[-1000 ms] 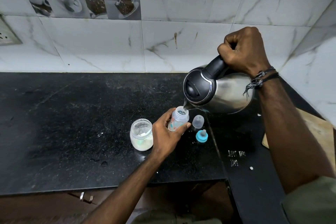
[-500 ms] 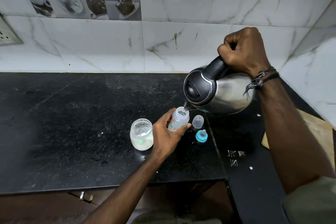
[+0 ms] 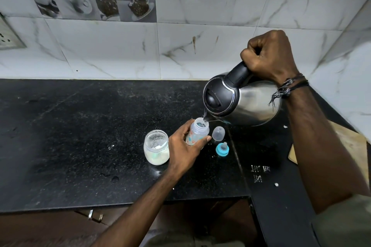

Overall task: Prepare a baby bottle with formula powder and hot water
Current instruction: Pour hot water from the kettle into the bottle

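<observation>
My left hand (image 3: pixel 183 149) grips a small clear baby bottle (image 3: pixel 197 131) with printed pictures, standing open on the black counter (image 3: pixel 80 136). My right hand (image 3: pixel 269 56) is closed on the black handle of a steel kettle (image 3: pixel 241 102), tilted left with its spout right over the bottle's mouth. A thin stream of water runs into the bottle. An open glass jar (image 3: pixel 156 147) of white formula powder stands just left of my left hand. The clear bottle cap (image 3: pixel 218 133) and the blue teat ring (image 3: pixel 222 149) lie right of the bottle.
A marble-tiled wall (image 3: pixel 180 46) rises behind the counter and along the right side. A wall socket (image 3: pixel 8 36) sits at the far left. A wooden board (image 3: pixel 353 146) lies at the right, partly hidden by my forearm. Chalk marks (image 3: pixel 260 172) and water drops mark the counter.
Hardly anything has shifted. The kettle stays tilted over the bottle and the pouring continues, with both hands in the same places.
</observation>
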Demonstrator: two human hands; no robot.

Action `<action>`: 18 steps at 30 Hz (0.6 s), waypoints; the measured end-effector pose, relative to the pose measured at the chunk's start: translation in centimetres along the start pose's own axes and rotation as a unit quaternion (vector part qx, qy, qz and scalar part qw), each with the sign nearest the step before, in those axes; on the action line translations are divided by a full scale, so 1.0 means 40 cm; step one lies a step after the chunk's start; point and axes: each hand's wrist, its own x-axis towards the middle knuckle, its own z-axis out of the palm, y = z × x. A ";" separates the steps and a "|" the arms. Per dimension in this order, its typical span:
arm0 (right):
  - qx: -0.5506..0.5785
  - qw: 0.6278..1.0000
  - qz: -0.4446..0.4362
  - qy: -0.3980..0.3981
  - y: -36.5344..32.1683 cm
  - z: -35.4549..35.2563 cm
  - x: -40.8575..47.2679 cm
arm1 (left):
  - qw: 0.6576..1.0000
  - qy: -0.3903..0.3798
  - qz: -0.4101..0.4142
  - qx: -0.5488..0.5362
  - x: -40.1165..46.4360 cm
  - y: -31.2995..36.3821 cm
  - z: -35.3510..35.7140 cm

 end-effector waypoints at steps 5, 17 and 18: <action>-0.002 1.000 0.002 0.000 -0.003 -0.003 0.000 | 1.000 -0.004 0.003 0.001 0.000 0.000 -0.001; 0.003 1.000 -0.002 0.000 -0.002 -0.009 -0.004 | 1.000 -0.015 0.014 -0.016 -0.006 0.028 0.003; 0.004 1.000 -0.001 -0.001 -0.001 -0.009 -0.004 | 1.000 -0.015 0.015 -0.018 -0.007 0.030 0.004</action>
